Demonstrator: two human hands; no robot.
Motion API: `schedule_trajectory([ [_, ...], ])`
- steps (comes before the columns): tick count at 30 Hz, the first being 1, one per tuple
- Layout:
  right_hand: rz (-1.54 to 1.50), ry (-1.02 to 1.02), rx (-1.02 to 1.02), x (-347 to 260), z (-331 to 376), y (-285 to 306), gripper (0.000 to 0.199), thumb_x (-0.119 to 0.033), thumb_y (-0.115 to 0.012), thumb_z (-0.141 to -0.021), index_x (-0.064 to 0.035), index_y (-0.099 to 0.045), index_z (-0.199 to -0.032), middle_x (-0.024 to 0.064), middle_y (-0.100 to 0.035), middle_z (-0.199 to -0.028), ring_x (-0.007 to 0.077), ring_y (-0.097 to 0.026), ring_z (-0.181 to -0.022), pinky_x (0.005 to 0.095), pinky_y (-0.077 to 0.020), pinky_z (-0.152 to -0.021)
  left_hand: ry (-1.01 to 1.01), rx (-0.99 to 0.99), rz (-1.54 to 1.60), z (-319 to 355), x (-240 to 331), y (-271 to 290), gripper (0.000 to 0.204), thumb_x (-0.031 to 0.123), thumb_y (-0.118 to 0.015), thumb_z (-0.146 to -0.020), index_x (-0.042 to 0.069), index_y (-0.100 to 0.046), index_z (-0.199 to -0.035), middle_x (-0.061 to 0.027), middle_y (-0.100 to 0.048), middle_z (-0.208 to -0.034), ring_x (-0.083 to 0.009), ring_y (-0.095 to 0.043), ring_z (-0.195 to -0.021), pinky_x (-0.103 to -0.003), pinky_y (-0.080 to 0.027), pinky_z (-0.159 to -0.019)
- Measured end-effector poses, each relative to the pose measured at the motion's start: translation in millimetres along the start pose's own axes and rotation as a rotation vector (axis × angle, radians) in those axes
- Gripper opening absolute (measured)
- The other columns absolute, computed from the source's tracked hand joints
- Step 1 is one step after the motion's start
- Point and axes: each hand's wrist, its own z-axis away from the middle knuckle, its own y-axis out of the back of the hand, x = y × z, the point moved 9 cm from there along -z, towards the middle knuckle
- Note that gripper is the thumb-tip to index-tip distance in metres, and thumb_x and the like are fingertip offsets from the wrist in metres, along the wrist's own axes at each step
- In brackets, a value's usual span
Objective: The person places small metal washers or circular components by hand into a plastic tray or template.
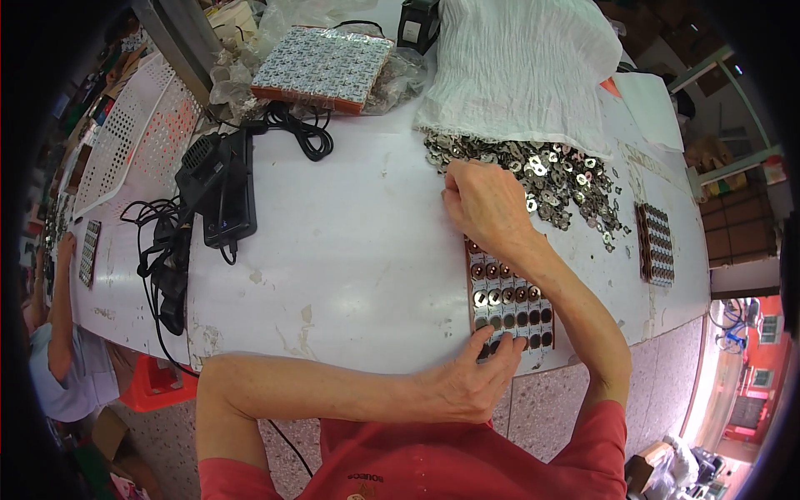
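A flat tray (502,309) with rows of round slots lies at the table's front edge. Shiny metal pieces sit in its middle rows, while the nearer slots look dark. My left hand (473,385) rests at the tray's near end, fingers spread and touching its lower rows. Above the tray's far end is my right hand (487,204), its fingers curled together beside a heap of small metal pieces (554,179). Whatever those fingertips hold is hidden. My right wrist and forearm cover part of the tray's far right side.
A white cloth sack (517,75) lies behind the heap. Another filled tray (657,243) is at the right. Far left, black power adapters (229,187) trail cables near a stack of shiny panels (325,67). Another person's arm (62,308) shows beyond a perforated white basket (125,150).
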Motion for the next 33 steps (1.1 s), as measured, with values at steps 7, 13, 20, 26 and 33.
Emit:
schedule_trajectory([
  [7, -0.716, -0.265, -0.175, 40.3, 28.0, 18.6, 0.021, -0.006, -0.062, -0.076, 0.0049, -0.069, -0.093, 0.0100, -0.067, -0.075, 0.0174, -0.063, -0.067, 0.0306, -0.0509, -0.064, -0.031, -0.004, 0.014, -1.5, 0.1, 1.6, 0.040, 0.018, -0.060, -0.079, -0.009, -0.070, -0.106, -0.0266, -0.066, -0.116, -0.0341, -0.061, -0.107, -0.049, -0.053, -0.085],
  [13, -1.044, -0.450, -0.266, 57.7, 82.9, 33.4, 0.012, -0.003, -0.066, -0.082, 0.0013, -0.069, -0.093, 0.0012, -0.066, -0.080, 0.0067, -0.060, -0.071, 0.0209, -0.0504, -0.069, -0.057, -0.063, 0.017, -5.6, -0.9, 0.8, 0.037, 0.017, -0.061, -0.076, -0.009, -0.069, -0.101, -0.0280, -0.065, -0.116, -0.0352, -0.060, -0.110, -0.051, -0.053, -0.088],
  [20, -1.106, -0.403, -0.146, 90.1, 135.7, 50.8, 0.011, -0.001, -0.067, -0.088, 0.0010, -0.068, -0.098, 0.0018, -0.068, -0.085, 0.0058, -0.063, -0.079, 0.0205, -0.0503, -0.072, -0.057, -0.109, 0.070, -5.4, -1.0, -4.7, 0.037, 0.013, -0.064, -0.074, -0.010, -0.069, -0.103, -0.0296, -0.063, -0.120, -0.0371, -0.060, -0.113, -0.054, -0.051, -0.091],
  [26, -1.016, -0.514, -0.123, 102.0, 165.2, 47.0, 0.012, -0.002, -0.061, -0.087, 0.0038, -0.068, -0.095, 0.0056, -0.069, -0.085, 0.0101, -0.062, -0.075, 0.0259, -0.0511, -0.070, -0.066, -0.142, 0.087, -6.3, -0.1, -5.3, 0.037, 0.012, -0.065, -0.075, -0.010, -0.068, -0.105, -0.0295, -0.063, -0.122, -0.0378, -0.060, -0.115, -0.055, -0.049, -0.093],
  [33, -0.789, -0.483, 0.024, 99.8, 167.6, 55.0, 0.010, -0.004, -0.060, -0.089, 0.0033, -0.066, -0.093, 0.0060, -0.069, -0.080, 0.0119, -0.064, -0.074, 0.0288, -0.0528, -0.069, -0.062, -0.148, 0.074, -4.4, 0.4, -6.9, 0.036, 0.013, -0.065, -0.078, -0.010, -0.068, -0.106, -0.0286, -0.063, -0.123, -0.0373, -0.061, -0.115, -0.056, -0.048, -0.095],
])
